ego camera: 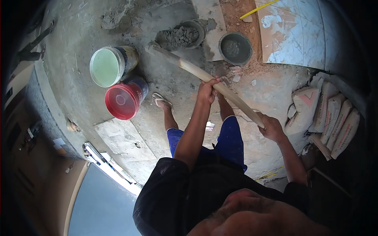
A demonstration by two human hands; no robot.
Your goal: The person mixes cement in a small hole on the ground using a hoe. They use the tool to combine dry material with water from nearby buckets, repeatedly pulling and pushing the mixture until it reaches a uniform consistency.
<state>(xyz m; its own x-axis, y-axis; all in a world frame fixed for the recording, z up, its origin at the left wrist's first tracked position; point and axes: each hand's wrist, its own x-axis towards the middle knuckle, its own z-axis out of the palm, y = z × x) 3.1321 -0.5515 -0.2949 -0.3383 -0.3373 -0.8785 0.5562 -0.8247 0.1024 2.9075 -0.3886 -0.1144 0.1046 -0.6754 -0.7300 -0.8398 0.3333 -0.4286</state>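
My left hand (208, 91) is closed around the middle of a long wooden handle (227, 90). Near the handle's lower right end, my right hand (271, 127) grips it too. The handle runs up to the left, where its far end, coated in grey mortar, meets a tool blade (161, 40) partly hidden under wet mortar; its exact kind cannot be told. Lumpy grey mortar (184, 37) lies over the blade and at the mouth of a tilted black bucket (201, 31). Beside it stands an upright dark bucket (235, 48) with grey matter inside.
A pale bucket of cloudy liquid (106, 67) and a red bucket (122, 101) stand at left. Cement bags (305, 103) lean at right. Large tiles (295, 35) lie at upper right beside bare rubble. Long metal profiles (110, 166) lie at lower left.
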